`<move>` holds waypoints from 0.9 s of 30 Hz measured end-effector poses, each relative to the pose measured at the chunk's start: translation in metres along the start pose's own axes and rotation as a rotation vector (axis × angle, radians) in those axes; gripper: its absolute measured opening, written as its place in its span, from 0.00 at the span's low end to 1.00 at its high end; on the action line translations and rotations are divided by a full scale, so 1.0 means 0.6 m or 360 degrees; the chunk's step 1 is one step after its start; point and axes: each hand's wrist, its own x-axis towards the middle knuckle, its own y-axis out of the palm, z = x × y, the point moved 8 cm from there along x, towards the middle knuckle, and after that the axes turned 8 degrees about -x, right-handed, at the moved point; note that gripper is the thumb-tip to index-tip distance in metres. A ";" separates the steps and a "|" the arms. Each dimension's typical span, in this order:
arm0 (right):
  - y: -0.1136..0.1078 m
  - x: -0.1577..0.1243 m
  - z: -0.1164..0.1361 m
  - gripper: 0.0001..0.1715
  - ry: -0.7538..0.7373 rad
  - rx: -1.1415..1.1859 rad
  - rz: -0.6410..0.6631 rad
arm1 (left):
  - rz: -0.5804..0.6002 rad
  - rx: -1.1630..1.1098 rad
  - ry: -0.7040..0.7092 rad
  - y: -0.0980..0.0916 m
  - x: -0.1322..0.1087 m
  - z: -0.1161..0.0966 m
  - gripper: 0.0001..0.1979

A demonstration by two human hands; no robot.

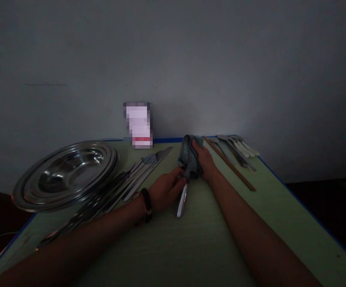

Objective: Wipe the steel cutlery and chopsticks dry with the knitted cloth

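My right hand [204, 159] is closed around a dark checkered cloth [187, 157], which is bunched up over the far end of a piece of cutlery. Only the shiny metal handle of that piece of cutlery [181, 202] shows, pointing back toward me; its head is hidden in the cloth, so its kind is not visible. Just below the cloth, my left hand [168, 189] pinches the cutlery near the top of the handle. A dark band circles the left wrist.
Stacked metal bowls [68, 175] stand at the left, with several metal utensils [131, 177] beside and partly under them. To the right lie wooden chopsticks [229, 164] and several spoons [241, 149]. A blurred-out upright phone-like object [138, 125] leans on the wall behind the green table [197, 247].
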 end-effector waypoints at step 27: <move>-0.025 0.013 -0.025 0.22 0.0143 0.0192 -0.0228 | 0.0017 0.0038 0.0077 0.004 -0.001 -0.007 0.07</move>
